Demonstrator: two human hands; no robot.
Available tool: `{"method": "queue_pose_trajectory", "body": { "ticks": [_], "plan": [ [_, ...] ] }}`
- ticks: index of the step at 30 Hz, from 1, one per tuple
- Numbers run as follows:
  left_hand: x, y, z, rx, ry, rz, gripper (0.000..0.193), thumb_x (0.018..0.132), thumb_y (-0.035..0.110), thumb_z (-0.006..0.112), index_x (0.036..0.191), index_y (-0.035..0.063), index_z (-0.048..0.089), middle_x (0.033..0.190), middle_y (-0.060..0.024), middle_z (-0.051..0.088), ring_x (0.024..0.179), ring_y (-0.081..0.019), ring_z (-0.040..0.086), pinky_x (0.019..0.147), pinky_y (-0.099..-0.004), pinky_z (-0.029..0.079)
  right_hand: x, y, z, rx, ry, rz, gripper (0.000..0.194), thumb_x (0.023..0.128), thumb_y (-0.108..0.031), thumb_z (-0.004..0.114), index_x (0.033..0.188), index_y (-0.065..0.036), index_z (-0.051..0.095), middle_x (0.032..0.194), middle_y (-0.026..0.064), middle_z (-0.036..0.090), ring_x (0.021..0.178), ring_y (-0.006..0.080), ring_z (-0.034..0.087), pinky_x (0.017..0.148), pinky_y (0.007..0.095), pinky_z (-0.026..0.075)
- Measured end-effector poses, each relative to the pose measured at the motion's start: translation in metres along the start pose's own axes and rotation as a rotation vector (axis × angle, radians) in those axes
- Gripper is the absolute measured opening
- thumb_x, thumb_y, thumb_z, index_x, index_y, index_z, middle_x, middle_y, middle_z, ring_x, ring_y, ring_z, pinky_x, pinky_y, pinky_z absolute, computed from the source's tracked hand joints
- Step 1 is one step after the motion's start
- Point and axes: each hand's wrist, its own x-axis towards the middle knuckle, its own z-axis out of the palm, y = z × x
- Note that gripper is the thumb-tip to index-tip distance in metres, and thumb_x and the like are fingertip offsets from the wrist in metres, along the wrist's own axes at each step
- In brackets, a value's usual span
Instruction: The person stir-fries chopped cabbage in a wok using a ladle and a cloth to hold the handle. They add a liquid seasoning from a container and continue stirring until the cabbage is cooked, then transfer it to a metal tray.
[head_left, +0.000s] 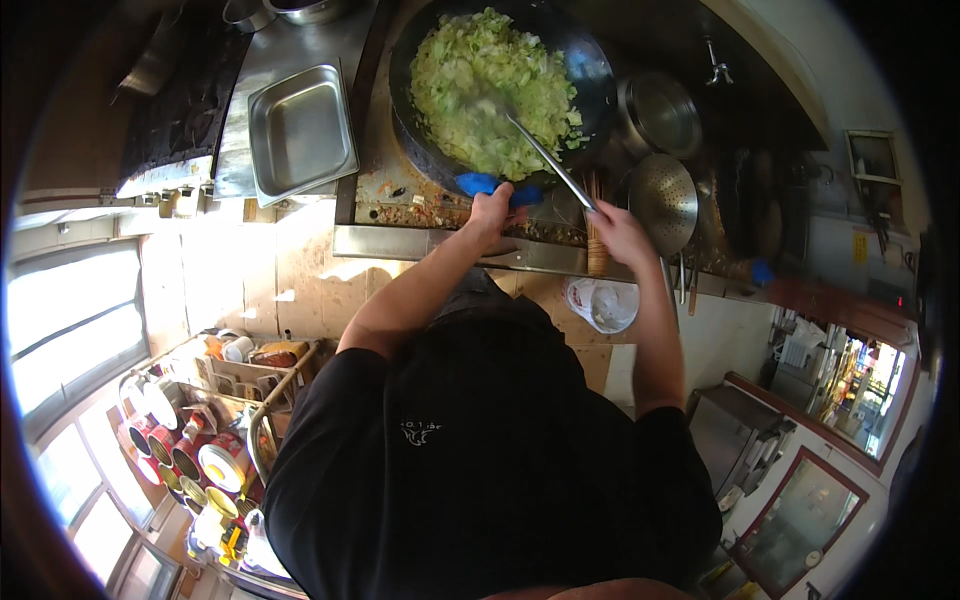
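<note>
A large dark wok (592, 67) on the range holds a heap of chopped cabbage (487, 90). At the wok's near rim, my left hand (493, 214) grips a blue cloth (480, 184) against the edge. My right hand (619, 231) is closed round the metal handle of a long cooking utensil (551, 161), whose head is blurred and partly buried in the cabbage. Just below and left of my right hand stands a bundled bamboo wok brush (597, 251). A perforated metal skimmer (664, 202) lies right of that hand.
An empty-looking steel pan (304, 135) sits on the counter to the left. Right of the wok is a round metal pot (664, 112). A white plastic tub (611, 306) is below the range's steel front edge (450, 246). A rack with cans (195, 457) stands lower left.
</note>
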Motion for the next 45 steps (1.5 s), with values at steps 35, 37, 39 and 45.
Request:
{"method": "queue_pose_trajectory", "body": {
  "ticks": [35,37,39,45],
  "plan": [
    [-0.002,-0.001,-0.003,0.074,-0.035,-0.014,0.043,0.095,0.032,0.065,0.110,-0.0078,0.057,0.098,-0.0147,0.064,0.078,-0.0267,0.069,0.067,-0.0393,0.061,-0.038,-0.003,-0.089,-0.318,0.231,-0.366,0.046,0.094,-0.025,0.072,0.139,-0.025,0.064,0.100,0.0128,0.074,0.081,0.0307,0.070,0.074,0.0388,0.055],
    [-0.009,0.004,0.000,0.075,-0.026,-0.088,0.044,0.096,0.032,0.065,0.112,-0.0076,0.055,0.099,-0.0148,0.062,0.080,-0.0266,0.069,0.069,-0.0401,0.061,-0.059,0.003,-0.107,-0.388,0.293,-0.296,0.044,0.094,-0.026,0.072,0.137,-0.024,0.066,0.097,0.0130,0.074,0.080,0.0305,0.071,0.074,0.0398,0.056],
    [-0.010,0.005,0.001,0.078,-0.021,-0.119,0.044,0.096,0.033,0.064,0.115,-0.0064,0.055,0.099,-0.0154,0.063,0.081,-0.0278,0.069,0.068,-0.0412,0.060,-0.074,-0.001,-0.119,-0.372,0.302,-0.185,0.040,0.096,-0.026,0.070,0.135,-0.021,0.067,0.097,0.0147,0.074,0.081,0.0312,0.071,0.074,0.0391,0.055],
    [0.001,0.000,-0.003,0.066,0.002,-0.073,0.044,0.096,0.032,0.064,0.116,-0.0066,0.056,0.101,-0.0173,0.064,0.080,-0.0302,0.069,0.067,-0.0425,0.062,-0.120,-0.001,-0.160,-0.041,0.146,0.070,0.037,0.101,-0.026,0.065,0.133,-0.008,0.067,0.076,0.0062,0.067,0.067,0.0121,0.061,0.062,0.0314,0.047]
  ]
}}
